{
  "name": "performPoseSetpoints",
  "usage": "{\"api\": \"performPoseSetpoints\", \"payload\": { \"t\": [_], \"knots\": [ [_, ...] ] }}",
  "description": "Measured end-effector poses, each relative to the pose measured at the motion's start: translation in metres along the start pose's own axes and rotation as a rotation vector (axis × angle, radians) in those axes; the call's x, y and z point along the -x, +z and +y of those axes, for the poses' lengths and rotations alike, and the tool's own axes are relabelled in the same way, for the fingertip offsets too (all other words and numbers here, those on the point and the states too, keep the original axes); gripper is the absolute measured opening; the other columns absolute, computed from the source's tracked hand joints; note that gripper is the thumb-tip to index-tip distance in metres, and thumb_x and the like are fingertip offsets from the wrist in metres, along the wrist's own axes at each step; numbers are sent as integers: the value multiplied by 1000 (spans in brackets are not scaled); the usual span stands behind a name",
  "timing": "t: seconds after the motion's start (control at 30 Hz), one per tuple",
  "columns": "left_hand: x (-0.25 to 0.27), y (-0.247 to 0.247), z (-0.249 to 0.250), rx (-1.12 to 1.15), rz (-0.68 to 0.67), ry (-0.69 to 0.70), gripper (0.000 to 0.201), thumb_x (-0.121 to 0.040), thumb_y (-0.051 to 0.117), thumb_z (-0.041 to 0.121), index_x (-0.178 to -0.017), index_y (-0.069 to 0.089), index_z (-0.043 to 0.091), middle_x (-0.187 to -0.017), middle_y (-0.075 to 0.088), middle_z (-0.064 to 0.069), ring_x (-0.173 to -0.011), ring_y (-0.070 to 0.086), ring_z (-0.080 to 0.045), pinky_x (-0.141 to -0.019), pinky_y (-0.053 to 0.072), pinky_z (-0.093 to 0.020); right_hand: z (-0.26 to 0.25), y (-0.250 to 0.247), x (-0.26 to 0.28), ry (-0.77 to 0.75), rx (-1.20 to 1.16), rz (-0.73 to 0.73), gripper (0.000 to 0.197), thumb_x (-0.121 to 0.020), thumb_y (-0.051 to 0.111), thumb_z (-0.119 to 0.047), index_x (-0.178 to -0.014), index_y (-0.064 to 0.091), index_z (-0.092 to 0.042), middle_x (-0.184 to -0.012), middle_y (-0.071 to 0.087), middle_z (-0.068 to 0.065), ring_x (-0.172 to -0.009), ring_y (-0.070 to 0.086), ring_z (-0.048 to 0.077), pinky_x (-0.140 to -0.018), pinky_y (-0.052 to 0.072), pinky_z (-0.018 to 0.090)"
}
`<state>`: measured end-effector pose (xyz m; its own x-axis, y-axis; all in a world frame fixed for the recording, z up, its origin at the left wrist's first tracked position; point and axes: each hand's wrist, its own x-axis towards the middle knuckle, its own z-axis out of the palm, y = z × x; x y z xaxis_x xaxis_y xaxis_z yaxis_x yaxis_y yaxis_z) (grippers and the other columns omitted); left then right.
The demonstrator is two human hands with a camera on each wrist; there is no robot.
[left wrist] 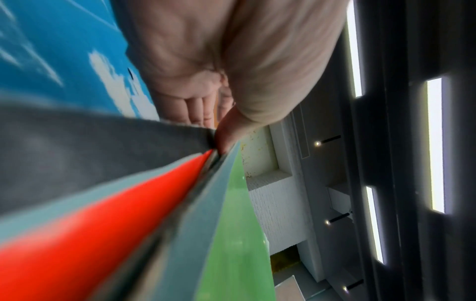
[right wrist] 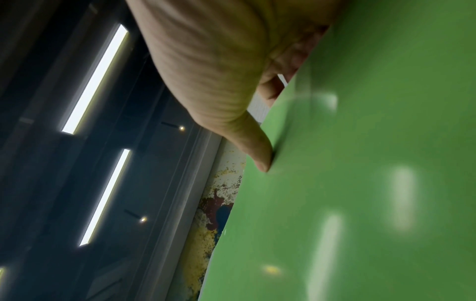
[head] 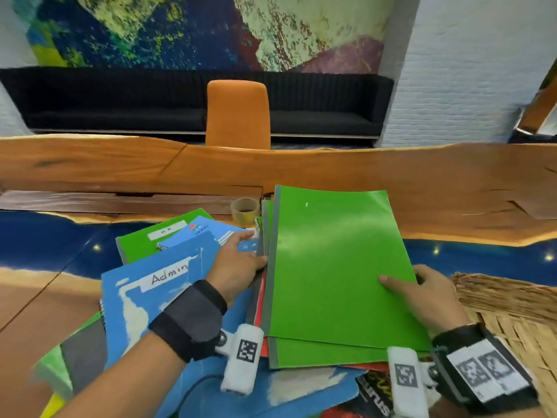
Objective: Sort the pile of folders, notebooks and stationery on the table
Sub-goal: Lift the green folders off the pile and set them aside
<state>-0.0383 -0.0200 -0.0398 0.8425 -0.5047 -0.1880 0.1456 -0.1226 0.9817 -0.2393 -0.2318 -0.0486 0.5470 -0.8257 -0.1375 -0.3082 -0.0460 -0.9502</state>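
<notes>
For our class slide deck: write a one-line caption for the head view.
Both hands, left hand and right hand, grip green folders above blue notebooks.

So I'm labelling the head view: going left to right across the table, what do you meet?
Blue Admin notebook → left hand → green folder → right hand → woven basket.

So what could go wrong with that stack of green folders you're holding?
The glossy green folders are fanned unevenly, with a red one poking out below; the left hand and right hand hold only the edges, so some may slide out. Swinging the stack could also knock the clear tape roll behind it.
</notes>
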Motion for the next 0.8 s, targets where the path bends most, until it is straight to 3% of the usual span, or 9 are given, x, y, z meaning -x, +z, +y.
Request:
{"api": "performPoseSetpoints", "payload": {
  "t": [0.1,0.17,0.3,0.47,0.63,0.7,0.8],
  "knots": [
    [8,-6,0,81,19,-56,28,-90,62,-3,-115,59,10,-72,72,-9,-49,64,-16,-47,53,-24,-1,-2,2,4,-72,14,35,-79,80,-11,-107,59,-8,-95,69,8,-81,68,25,-70,55,37],
    [14,-11,-4,109,-7,-96,11,-92,62,2,-102,65,3,-68,71,-9,-47,64,-16,-45,53,-25,1,-3,4,74,-130,-3,45,-77,80,-6,-115,56,-7,-96,69,13,-82,69,30,-74,57,44],
    [14,-14,-11,122,19,-95,4,-96,59,9,-95,59,6,-59,64,-4,-41,58,-12,-39,46,-22,5,1,10,250,-245,-137,24,-84,69,-1,-107,65,-1,-93,73,24,-91,69,41,-84,55,55],
    [-8,-6,-8,261,-36,-54,3,-94,62,7,-95,59,8,-66,68,-8,-45,61,-15,-42,50,-24,12,11,-7,224,-295,-67,21,-88,63,0,-109,65,-2,-98,73,21,-94,68,41,-88,52,61],
    [-45,2,16,200,35,111,5,-92,65,10,-92,61,11,-62,68,1,-45,59,-9,-42,46,-20,-5,20,-30,164,-389,-45,22,-91,60,0,-113,60,-5,-94,73,19,-79,70,34,-64,57,44],
    [-51,2,26,141,67,210,6,-93,65,15,-90,60,16,-62,65,4,-47,57,-9,-44,44,-22,-16,23,-35,119,-440,-45,22,-91,58,3,-112,59,-4,-95,72,19,-78,69,33,-65,57,45],
    [-45,1,41,44,33,401,7,-94,64,21,-98,59,22,-72,63,8,-63,54,-9,-58,45,-28,-36,27,-36,-22,-463,-73,27,-91,58,4,-112,61,-11,-100,73,16,-85,71,33,-70,58,45]
  ]
}}
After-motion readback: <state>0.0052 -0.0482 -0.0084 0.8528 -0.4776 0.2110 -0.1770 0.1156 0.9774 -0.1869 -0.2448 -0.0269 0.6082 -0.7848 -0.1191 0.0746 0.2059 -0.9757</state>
